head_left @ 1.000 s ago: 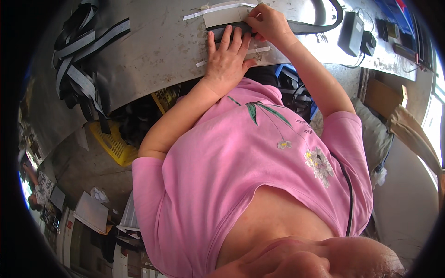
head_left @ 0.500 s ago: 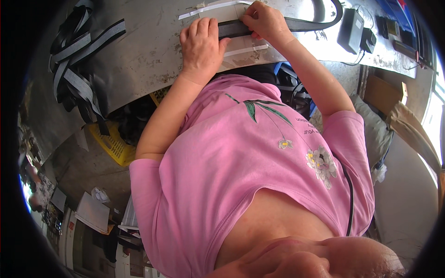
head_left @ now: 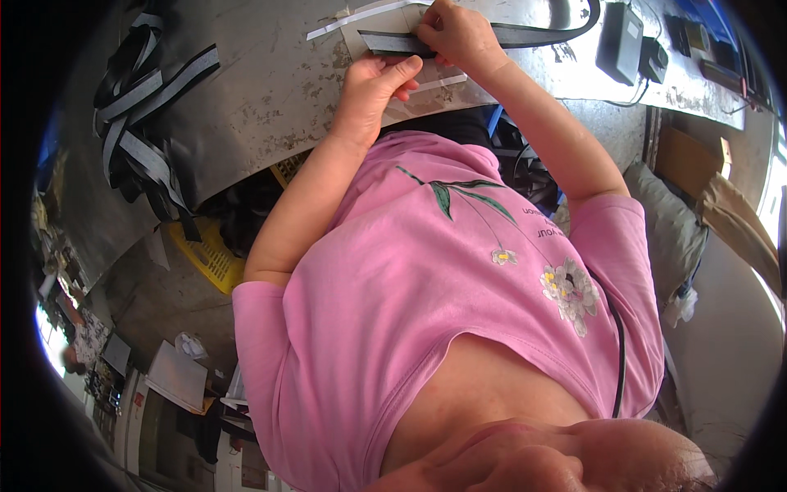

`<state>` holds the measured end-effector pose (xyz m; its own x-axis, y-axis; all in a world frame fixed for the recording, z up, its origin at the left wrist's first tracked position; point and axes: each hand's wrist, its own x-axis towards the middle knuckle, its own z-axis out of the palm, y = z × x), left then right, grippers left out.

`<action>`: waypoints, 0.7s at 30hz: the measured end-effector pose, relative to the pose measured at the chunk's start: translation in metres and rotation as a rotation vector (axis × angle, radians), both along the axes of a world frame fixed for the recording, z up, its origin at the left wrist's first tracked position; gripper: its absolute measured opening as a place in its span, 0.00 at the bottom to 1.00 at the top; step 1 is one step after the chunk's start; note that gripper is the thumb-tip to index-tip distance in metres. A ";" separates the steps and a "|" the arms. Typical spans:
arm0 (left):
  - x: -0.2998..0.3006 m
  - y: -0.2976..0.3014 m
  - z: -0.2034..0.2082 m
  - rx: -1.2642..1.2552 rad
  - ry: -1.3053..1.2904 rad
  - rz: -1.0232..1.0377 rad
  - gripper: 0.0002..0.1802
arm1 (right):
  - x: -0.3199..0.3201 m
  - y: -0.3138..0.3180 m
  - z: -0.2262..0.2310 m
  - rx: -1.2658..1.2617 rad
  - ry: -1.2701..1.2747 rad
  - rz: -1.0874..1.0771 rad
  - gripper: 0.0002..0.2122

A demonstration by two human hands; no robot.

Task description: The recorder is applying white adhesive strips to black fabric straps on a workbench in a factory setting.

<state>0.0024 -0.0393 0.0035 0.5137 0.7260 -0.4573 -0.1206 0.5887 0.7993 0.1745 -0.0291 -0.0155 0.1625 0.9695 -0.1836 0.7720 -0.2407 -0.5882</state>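
A grey strip with black edges (head_left: 389,42) lies across the metal table, its cut end at the left and its other part curving away to the right. My right hand (head_left: 461,37) is closed on the strip, fingers and thumb pinching it near that end. Just below the strip's near edge is my left hand (head_left: 365,94), turned partly palm up. Its thumb points right, apart from the half-curled fingers, and nothing shows in it. White strips (head_left: 352,20) lie on the table beyond and below the grey one.
A tangled heap of similar grey-and-black strips (head_left: 135,107) hangs over the edge of the metal table (head_left: 262,82) at the left. A black power adapter (head_left: 620,43) sits at the right. Under the table stands a yellow basket (head_left: 215,258).
My left hand has come off the strip, drawn back toward me and turned over, uncovering the cut end. My right hand keeps its pinch and has shifted slightly left.
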 end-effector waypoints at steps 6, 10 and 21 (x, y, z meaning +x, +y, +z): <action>0.017 -0.002 -0.020 0.522 0.418 -0.091 0.18 | 0.001 0.001 -0.011 0.065 -0.040 0.012 0.10; 0.023 -0.010 -0.026 1.043 0.653 -0.124 0.26 | 0.010 0.002 -0.006 -0.015 0.039 0.079 0.09; 0.035 -0.017 0.004 1.041 0.903 -0.403 0.33 | 0.052 -0.036 0.027 0.112 0.213 0.037 0.19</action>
